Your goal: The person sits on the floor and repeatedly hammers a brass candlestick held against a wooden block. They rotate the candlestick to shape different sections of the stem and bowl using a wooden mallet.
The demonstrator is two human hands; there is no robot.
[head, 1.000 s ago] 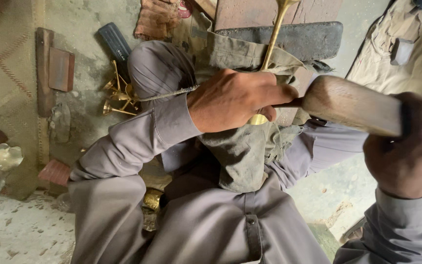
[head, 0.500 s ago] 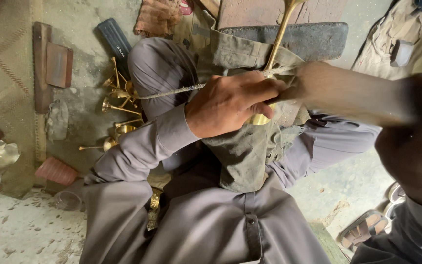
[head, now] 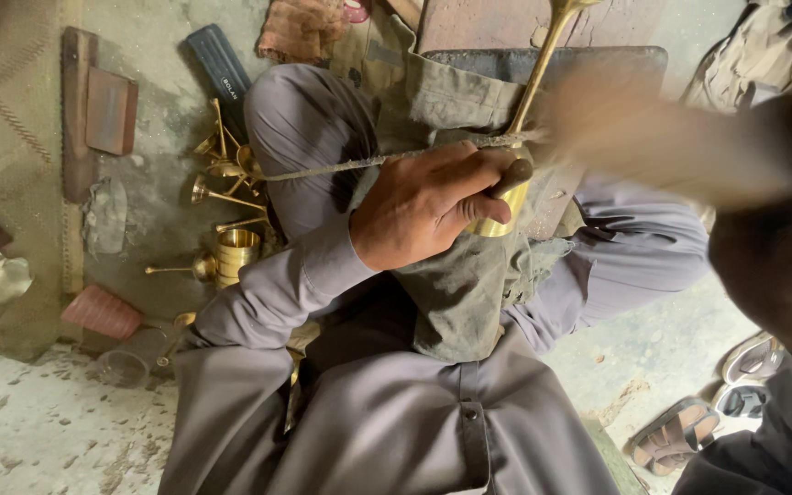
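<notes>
Where brass goblets [head: 222,220] crowd: knee [head: 304,119].

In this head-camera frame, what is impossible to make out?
- Right hand: motion-blurred and dark; its grip is unclear.
- Wooden tool: smeared by motion; shape uncertain.
- Brass piece: top cut off by the frame edge, base covered by the left hand.
- Sandals: partly cut off at the right edge.

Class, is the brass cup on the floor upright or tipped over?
Upright. The brass cup shows its round open mouth toward the camera looking down, beside the other brass pieces.
</notes>
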